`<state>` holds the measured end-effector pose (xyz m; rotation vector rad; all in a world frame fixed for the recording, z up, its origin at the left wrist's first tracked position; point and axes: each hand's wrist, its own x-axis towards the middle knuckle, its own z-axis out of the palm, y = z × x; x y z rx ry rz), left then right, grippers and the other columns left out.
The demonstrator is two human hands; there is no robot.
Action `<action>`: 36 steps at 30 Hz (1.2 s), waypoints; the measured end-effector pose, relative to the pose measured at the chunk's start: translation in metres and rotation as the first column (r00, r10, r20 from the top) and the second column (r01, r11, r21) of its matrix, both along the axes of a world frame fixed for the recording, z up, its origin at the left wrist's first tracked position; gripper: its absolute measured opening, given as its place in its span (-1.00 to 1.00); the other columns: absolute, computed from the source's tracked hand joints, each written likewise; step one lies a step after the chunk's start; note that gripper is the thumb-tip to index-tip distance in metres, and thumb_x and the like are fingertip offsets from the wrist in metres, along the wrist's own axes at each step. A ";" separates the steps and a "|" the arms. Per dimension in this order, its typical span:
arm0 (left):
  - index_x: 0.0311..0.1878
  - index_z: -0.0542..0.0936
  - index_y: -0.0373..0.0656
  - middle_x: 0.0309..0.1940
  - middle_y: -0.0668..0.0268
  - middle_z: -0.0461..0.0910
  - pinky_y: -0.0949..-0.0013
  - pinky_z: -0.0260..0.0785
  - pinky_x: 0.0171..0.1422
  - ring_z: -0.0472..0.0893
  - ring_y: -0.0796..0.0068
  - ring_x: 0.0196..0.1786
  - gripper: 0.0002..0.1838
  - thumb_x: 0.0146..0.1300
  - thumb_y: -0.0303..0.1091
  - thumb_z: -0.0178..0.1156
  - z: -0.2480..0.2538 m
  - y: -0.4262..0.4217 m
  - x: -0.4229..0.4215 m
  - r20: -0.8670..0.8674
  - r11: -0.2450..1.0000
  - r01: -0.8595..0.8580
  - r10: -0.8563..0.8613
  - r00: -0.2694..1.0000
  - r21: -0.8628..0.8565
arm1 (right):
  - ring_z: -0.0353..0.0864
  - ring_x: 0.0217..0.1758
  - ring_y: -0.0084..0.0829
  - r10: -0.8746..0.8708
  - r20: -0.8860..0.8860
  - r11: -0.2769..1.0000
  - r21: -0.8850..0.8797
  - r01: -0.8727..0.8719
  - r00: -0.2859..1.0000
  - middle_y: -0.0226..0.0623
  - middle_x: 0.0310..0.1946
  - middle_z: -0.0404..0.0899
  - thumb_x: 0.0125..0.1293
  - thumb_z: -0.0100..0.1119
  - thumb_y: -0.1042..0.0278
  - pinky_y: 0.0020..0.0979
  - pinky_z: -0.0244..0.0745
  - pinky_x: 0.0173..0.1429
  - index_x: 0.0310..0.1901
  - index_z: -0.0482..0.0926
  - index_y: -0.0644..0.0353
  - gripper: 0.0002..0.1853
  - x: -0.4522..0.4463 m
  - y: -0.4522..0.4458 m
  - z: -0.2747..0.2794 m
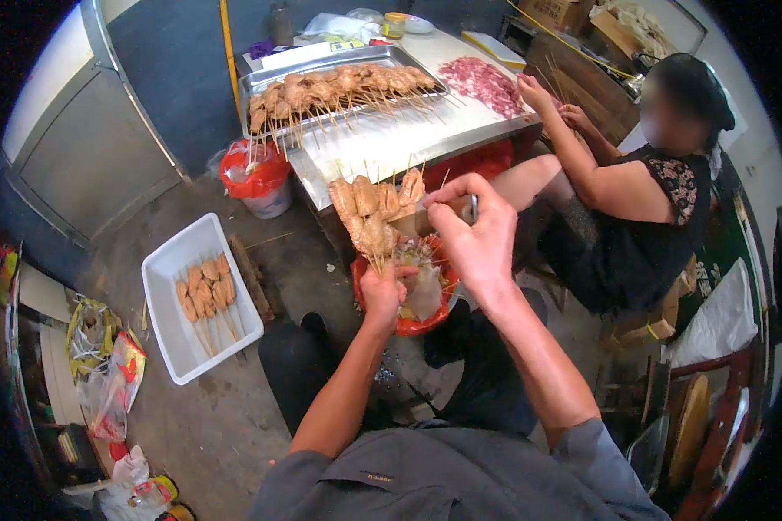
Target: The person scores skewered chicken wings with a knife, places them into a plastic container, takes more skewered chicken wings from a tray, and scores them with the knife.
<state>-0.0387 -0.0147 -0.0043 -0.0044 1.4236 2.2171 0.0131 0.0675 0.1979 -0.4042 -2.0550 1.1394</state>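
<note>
My left hand [384,293] is closed around the lower ends of several skewers of brownish meat [367,208], which fan upward over a red-lined bucket [419,325]. To their right my right hand [476,230] is closed in a pinch on a tool with a dark handle end [473,207] and a wide, flat part that reaches to the meat. What exactly the tool is, I cannot make out. More skewers [207,286] lie in a white tub [158,304] on the floor at the left.
A metal table [391,143] bears a tray [250,85] of skewered meat and a pile of raw red meat [482,85]. A seated person [660,174] at the right holds thin sticks [554,76]. A red-bagged bucket [256,174] stands by the table.
</note>
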 end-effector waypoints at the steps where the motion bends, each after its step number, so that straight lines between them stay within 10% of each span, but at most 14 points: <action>1: -0.05 0.44 -0.25 -0.36 0.08 0.65 0.57 0.10 -0.68 0.27 0.68 -0.74 -0.80 0.45 -0.31 -0.03 0.003 -0.001 0.001 0.005 1.000 -0.009 0.008 1.000 0.003 | 0.61 -0.49 -0.33 0.003 -0.016 0.996 0.087 -0.002 1.000 -0.14 -0.57 0.59 0.04 0.19 0.45 -0.33 0.50 -0.32 -0.39 0.56 0.27 -0.90 -0.004 -0.004 0.003; 3: -0.05 0.44 -0.25 -0.36 0.08 0.65 0.57 0.10 -0.68 0.27 0.68 -0.74 -0.80 0.44 -0.31 -0.02 0.008 0.000 -0.001 -0.029 1.000 -0.012 0.012 1.000 -0.028 | 0.66 -0.33 0.03 -0.010 0.094 0.978 0.207 -0.010 0.996 0.06 -0.48 0.62 0.06 0.17 0.39 -0.10 0.53 -0.21 -0.40 0.56 0.27 -0.87 -0.010 -0.010 0.015; 9: -0.14 0.46 -0.23 -0.37 0.10 0.65 0.55 0.11 -0.68 0.28 0.68 -0.73 -0.83 0.39 -0.32 -0.01 0.005 0.000 0.000 -0.053 1.000 -0.007 0.007 0.999 -0.010 | 0.64 -0.36 0.12 0.003 0.229 0.912 0.398 -0.097 0.973 0.17 -0.52 0.59 -0.03 0.13 0.38 -0.02 0.54 -0.15 -0.42 0.58 0.40 -0.78 -0.059 -0.019 0.025; 16: -0.17 0.48 -0.24 -0.39 0.12 0.67 0.51 0.12 -0.69 0.32 0.66 -0.73 -0.82 0.36 -0.31 0.04 0.002 -0.001 -0.003 -0.007 1.000 -0.028 0.029 1.000 0.006 | 0.63 -0.23 0.13 -0.010 0.438 0.948 0.289 -0.130 0.899 0.22 -0.39 0.60 -0.02 0.12 0.34 -0.06 0.50 -0.01 -0.37 0.60 0.39 -0.74 -0.098 -0.009 0.000; 26: -0.08 0.51 -0.26 -0.40 0.12 0.66 0.53 0.13 -0.65 0.30 0.67 -0.72 -0.81 0.39 -0.33 0.05 0.001 0.000 -0.004 -0.019 0.999 0.010 -0.010 1.000 -0.032 | 0.63 -0.23 0.10 -0.049 0.288 0.993 0.116 0.016 0.956 0.18 -0.39 0.61 0.00 0.20 0.25 -0.11 0.51 -0.05 -0.35 0.60 0.35 -0.71 -0.079 0.016 -0.087; 31: -0.09 0.49 -0.26 -0.39 0.12 0.65 0.53 0.12 -0.66 0.30 0.67 -0.72 -0.81 0.41 -0.32 0.03 -0.001 0.001 -0.005 -0.036 1.000 0.030 -0.030 0.999 -0.008 | 0.58 -0.54 -0.50 -0.063 0.202 0.998 -0.011 0.067 0.977 -0.21 -0.57 0.59 -0.01 0.27 0.40 -0.36 0.50 -0.39 -0.43 0.57 0.33 -0.84 -0.061 0.020 -0.078; 36: -0.12 0.49 -0.25 -0.39 0.12 0.65 0.52 0.11 -0.67 0.30 0.67 -0.73 -0.81 0.42 -0.31 0.02 -0.004 0.000 -0.006 -0.041 0.998 0.047 -0.048 0.998 -0.031 | 0.52 -0.57 -0.54 -0.038 0.189 0.999 0.036 0.032 0.981 -0.29 -0.60 0.56 0.01 0.28 0.45 -0.41 0.44 -0.46 -0.46 0.56 0.34 -0.86 -0.032 0.020 -0.027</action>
